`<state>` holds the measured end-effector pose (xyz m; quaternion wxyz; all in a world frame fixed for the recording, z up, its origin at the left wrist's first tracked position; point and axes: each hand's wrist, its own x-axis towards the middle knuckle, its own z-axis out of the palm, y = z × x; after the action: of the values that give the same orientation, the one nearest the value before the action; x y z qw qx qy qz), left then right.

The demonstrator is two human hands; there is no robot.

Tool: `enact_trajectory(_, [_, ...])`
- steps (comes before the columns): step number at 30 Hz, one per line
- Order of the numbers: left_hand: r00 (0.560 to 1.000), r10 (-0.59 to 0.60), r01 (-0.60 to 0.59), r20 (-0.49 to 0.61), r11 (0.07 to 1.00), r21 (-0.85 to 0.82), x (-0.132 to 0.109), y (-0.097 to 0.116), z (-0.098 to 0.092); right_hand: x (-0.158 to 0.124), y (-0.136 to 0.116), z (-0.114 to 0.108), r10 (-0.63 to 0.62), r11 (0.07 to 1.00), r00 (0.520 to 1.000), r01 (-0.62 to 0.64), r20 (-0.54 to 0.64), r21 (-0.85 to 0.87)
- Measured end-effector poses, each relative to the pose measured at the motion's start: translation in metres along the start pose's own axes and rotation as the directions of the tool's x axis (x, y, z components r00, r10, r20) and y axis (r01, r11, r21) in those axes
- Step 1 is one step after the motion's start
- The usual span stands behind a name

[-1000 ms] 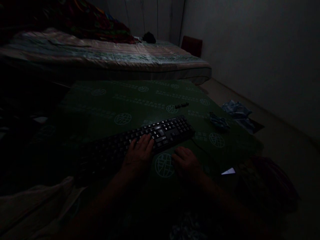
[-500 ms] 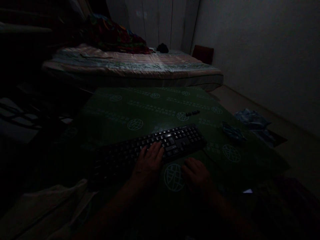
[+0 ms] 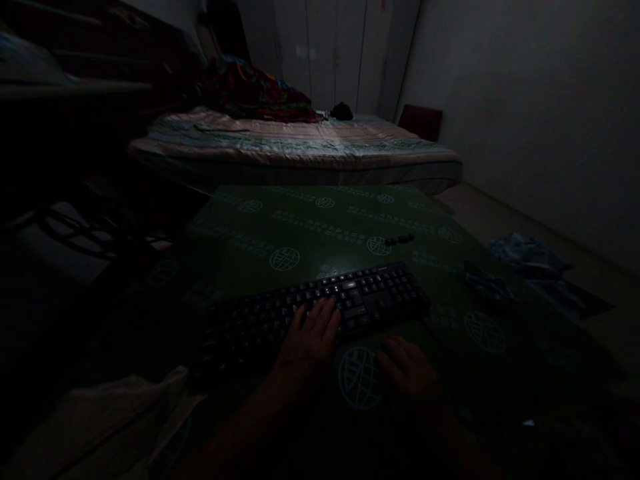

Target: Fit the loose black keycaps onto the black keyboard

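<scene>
A black keyboard (image 3: 383, 299) lies at a slant on a green table (image 3: 240, 233) printed with pale globe marks. My left hand (image 3: 311, 337) rests flat over its keys, right of the middle, fingers extended and touching them. Below the keyboard's right part, my right hand (image 3: 407, 368) lies on the tabletop, apart from the keys. Its fingers look loosely bent, with no object visible in them; the dim light hides their undersides. Small black pieces (image 3: 400, 240) sit in a short row beyond the keyboard.
A crumpled dark plastic wrapper (image 3: 485, 283) lies at the table's right side. Light cloth (image 3: 115, 417) is at the front left. Behind the table stands a bed (image 3: 300, 143) with a red patterned blanket (image 3: 265, 97). A bluish bundle (image 3: 527, 253) lies on the floor.
The view has shifted, so everything appears a little lower and further right. My left hand stays on the keys, and my right hand remains on the table.
</scene>
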<state>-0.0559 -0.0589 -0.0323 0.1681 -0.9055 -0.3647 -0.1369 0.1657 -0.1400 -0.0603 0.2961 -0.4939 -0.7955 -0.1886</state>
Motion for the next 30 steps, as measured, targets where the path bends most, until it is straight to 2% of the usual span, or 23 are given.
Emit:
enact_trajectory(3, [1.0, -0.001, 0.001, -0.006, 1.0, -0.004, -0.0004, 0.0004, 0.0002, -0.0003, 0.0021, -0.0003, -0.054, 0.998, 0.998, 0.055, 0.03, -0.006])
enact_trajectory(6, [1.0, -0.002, 0.002, -0.01, 1.0, -0.01, -0.0004, 0.0009, -0.0006, 0.0, 0.0024, -0.0027, -0.037, 0.999, 0.997, 0.037, 0.064, -0.01])
enact_trajectory(12, [1.0, 0.002, -0.002, -0.011, 1.0, 0.016, -0.0009, 0.0006, -0.0003, -0.0026, 0.0011, -0.0008, -0.011, 1.0, 0.999, 0.012, 0.04, -0.028])
enact_trajectory(17, [1.0, -0.008, 0.008, -0.006, 1.0, -0.005, -0.0008, 0.0002, -0.0024, -0.0054, 0.0048, 0.0033, -0.074, 0.997, 0.997, 0.075, 0.028, -0.024])
enact_trajectory(21, [1.0, -0.001, 0.001, -0.005, 1.0, -0.002, 0.0008, 0.0009, -0.0054, -0.0055, 0.0027, 0.0036, 0.006, 1.0, 0.999, -0.005, 0.041, -0.012])
enact_trajectory(25, [0.999, 0.004, -0.003, -0.042, 1.0, 0.028, 0.0025, 0.0023, -0.0058, -0.0059, 0.0, 0.0032, -0.005, 1.0, 1.0, 0.005, 0.029, 0.024])
enact_trajectory(30, [1.0, 0.016, -0.015, -0.027, 0.999, 0.037, 0.0004, 0.0002, -0.0017, -0.0031, -0.0012, 0.0001, 0.031, 0.999, 0.998, -0.031, 0.055, 0.016])
